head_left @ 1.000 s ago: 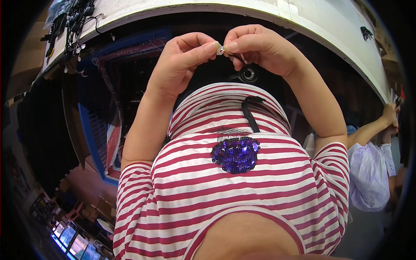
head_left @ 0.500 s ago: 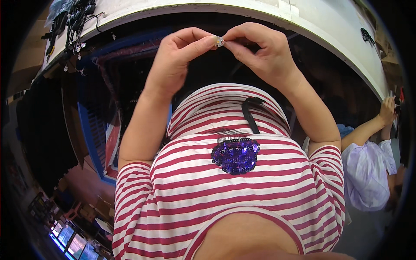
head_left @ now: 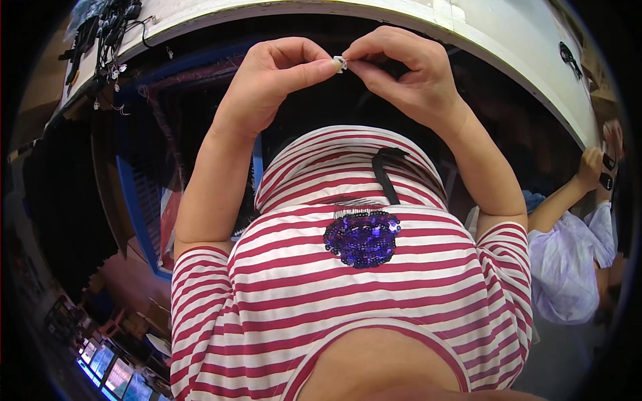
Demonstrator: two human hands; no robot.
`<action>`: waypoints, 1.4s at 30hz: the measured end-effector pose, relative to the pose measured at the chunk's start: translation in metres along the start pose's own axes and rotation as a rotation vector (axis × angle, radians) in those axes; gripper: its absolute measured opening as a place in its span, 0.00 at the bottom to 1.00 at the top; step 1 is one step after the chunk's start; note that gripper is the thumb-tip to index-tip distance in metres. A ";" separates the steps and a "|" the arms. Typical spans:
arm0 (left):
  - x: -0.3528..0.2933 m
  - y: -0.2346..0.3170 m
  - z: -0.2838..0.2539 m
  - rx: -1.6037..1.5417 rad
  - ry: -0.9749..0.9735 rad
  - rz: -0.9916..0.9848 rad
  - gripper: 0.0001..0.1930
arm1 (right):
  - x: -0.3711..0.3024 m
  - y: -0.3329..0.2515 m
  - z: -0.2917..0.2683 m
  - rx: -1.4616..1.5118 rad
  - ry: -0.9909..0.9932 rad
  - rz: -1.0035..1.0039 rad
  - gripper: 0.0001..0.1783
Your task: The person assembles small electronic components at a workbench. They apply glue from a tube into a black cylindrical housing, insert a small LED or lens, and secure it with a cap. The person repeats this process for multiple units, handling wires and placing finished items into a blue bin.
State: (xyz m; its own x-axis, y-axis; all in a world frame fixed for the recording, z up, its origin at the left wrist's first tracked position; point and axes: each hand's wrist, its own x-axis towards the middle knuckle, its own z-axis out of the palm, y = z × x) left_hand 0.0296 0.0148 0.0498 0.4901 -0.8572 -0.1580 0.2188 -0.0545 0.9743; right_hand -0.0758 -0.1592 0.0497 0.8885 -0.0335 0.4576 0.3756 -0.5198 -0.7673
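Between my two hands is a small white and silvery piece (head_left: 340,63), too small for me to tell its kind. The thumb and forefinger of my left hand (head_left: 279,79) pinch it from one side. My right hand (head_left: 405,72) pinches its other side with thumb and forefinger. Both hands are closed, raised in front of me just short of the white table edge. The fingertips cover much of the piece.
A white table (head_left: 374,9) curves across the top. Black cables (head_left: 120,33) with small ends hang over its left edge; a coiled black cable (head_left: 569,60) lies at right. A blue plastic crate (head_left: 137,200) stands below left. A co-worker's hand (head_left: 590,168) is at far right.
Both my hands have shifted slightly, still pinching the small piece, which looks turned and whiter. The co-worker's hands at the right have moved, and a dark object now shows beside them.
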 end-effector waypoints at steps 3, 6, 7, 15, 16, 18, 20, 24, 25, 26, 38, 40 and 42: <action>0.002 -0.005 0.005 -0.110 0.049 0.007 0.06 | -0.002 0.000 0.004 -0.095 0.091 -0.057 0.08; 0.004 -0.010 0.009 -0.205 0.107 0.009 0.05 | -0.007 0.007 0.007 -0.222 0.133 -0.233 0.10; 0.005 -0.011 0.010 -0.236 0.127 0.007 0.05 | -0.008 0.008 0.008 -0.220 0.149 -0.241 0.10; 0.007 -0.014 0.014 -0.275 0.181 0.023 0.07 | -0.011 0.002 0.014 -0.050 0.204 -0.018 0.14; 0.007 -0.014 0.014 -0.278 0.185 0.027 0.07 | -0.010 0.005 0.013 -0.080 0.189 -0.068 0.14; 0.006 -0.017 0.013 -0.306 0.171 -0.029 0.06 | -0.009 0.007 0.012 -0.208 0.173 -0.182 0.13; 0.007 -0.021 0.011 -0.391 0.153 -0.070 0.05 | -0.008 0.006 0.010 -0.402 0.164 -0.315 0.13; 0.009 -0.026 0.011 -0.583 0.133 -0.099 0.06 | -0.007 0.010 0.013 -0.377 0.217 -0.265 0.13; 0.009 -0.025 0.011 -0.606 0.134 -0.102 0.06 | -0.009 0.010 0.015 -0.284 0.228 -0.200 0.12; 0.008 -0.024 0.011 -0.578 0.130 -0.088 0.06 | -0.011 0.009 0.016 -0.190 0.238 -0.135 0.11; -0.003 -0.023 0.016 -0.044 0.199 0.152 0.30 | -0.003 -0.002 0.016 0.710 0.157 0.475 0.08; -0.006 -0.038 0.032 -0.098 0.138 0.212 0.33 | -0.003 -0.002 0.016 0.791 0.201 0.516 0.07; 0.000 -0.048 0.044 -0.295 0.124 0.208 0.31 | -0.001 -0.004 0.013 0.881 0.240 0.516 0.07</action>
State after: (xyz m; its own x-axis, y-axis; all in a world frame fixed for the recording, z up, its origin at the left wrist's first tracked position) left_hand -0.0186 -0.0049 0.0100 0.6437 -0.7653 0.0023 0.3288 0.2793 0.9022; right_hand -0.0745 -0.1456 0.0469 0.9560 -0.2929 -0.0150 0.1107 0.4078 -0.9063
